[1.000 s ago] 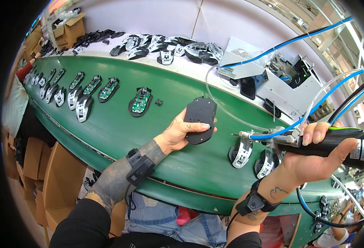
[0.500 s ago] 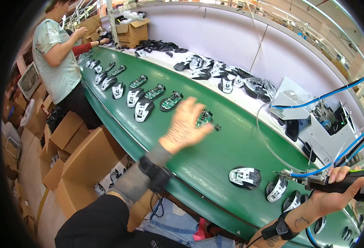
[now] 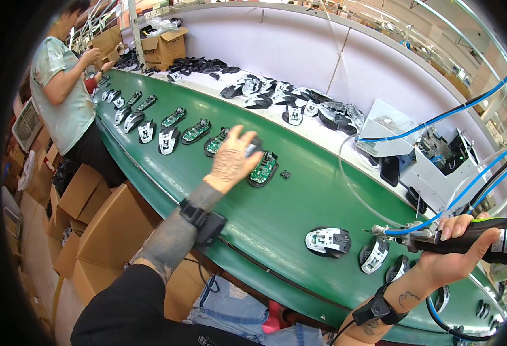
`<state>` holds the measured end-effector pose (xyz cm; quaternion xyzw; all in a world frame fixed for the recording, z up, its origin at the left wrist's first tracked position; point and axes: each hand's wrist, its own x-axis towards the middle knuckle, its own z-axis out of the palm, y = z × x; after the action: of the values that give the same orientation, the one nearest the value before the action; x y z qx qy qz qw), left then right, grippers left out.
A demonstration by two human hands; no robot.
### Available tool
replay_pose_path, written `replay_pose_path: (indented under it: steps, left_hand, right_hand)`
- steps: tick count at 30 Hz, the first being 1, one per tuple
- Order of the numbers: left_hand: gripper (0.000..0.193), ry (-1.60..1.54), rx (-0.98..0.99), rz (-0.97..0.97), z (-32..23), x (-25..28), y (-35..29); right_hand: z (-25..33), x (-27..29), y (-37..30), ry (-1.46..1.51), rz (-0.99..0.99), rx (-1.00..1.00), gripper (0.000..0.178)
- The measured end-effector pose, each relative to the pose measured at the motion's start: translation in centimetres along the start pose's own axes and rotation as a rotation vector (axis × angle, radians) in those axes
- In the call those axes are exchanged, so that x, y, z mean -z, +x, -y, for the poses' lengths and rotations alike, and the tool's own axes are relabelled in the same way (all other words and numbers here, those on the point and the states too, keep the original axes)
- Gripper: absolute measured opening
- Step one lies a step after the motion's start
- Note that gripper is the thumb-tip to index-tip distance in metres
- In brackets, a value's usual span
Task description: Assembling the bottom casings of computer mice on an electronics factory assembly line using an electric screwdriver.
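Note:
My left hand [image 3: 233, 161], blurred, reaches over the green belt with its fingers curled round a dark computer-mouse shell [image 3: 254, 146], mostly covered by the hand. Just beside it lies a mouse base with a green circuit board [image 3: 263, 169]; another base with a board [image 3: 215, 142] is partly behind the fingers. My right hand [image 3: 458, 242] grips a black power screwdriver [image 3: 478, 245], its metal tip pointing left over the belt. Below the tip sit a white-and-black mouse shell [image 3: 327, 241] and a tilted assembled mouse [image 3: 374, 255].
More shells [image 3: 168, 140] and boards line the belt [image 3: 288, 213] to the far left. Mouse parts [image 3: 293, 114] cover the white ledge behind. A machine [image 3: 443, 167] with blue hoses stands right. Cardboard boxes [image 3: 115, 230] stand below left. A co-worker [image 3: 63, 98] stands far left.
The left hand has picked up the nearest white mouse shell from the row and carries it to the board at the right. The view has shifted slightly; the right hand still grips the screwdriver.

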<state>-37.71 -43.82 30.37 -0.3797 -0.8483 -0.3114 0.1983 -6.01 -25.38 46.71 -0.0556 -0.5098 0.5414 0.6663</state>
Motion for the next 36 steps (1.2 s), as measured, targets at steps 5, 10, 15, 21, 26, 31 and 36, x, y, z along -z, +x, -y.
replay_pose_path:
  steps: [5,10,15,21,26,31,36]
  left_hand:
    - [0.049,0.18,-0.006,0.295,-1.6,-4.8,-1.3]
    - [0.056,0.134,0.075,0.376,-1.8,-6.7,-1.9]
    - [0.056,0.11,0.031,0.335,-1.1,-7.3,-2.4]
    - [0.06,0.257,0.06,0.68,-3.3,-3.2,0.1]
    - [0.045,-1.001,0.397,0.522,-9.0,-2.1,0.2]
    - [0.038,-2.126,0.925,0.657,-14.4,-4.5,-3.2]
    - [0.047,-2.15,0.897,0.849,-16.6,-5.7,-6.0]
  right_hand:
    - [0.1,-0.4,-0.2,0.003,0.015,0.003,0.047]
    - [0.3,-0.3,-0.1,-0.014,0.023,0.006,0.046]
    - [0.3,-0.8,0.0,0.042,0.047,-0.025,0.044]
    - [0.0,-0.2,-0.5,0.065,0.056,-0.031,0.043]
    - [1.1,-0.2,-0.1,0.055,0.03,0.001,0.047]
    - [1.0,-0.2,0.2,0.131,0.023,0.01,0.053]
    - [-0.1,-0.2,-0.1,0.19,0.012,0.04,0.059]
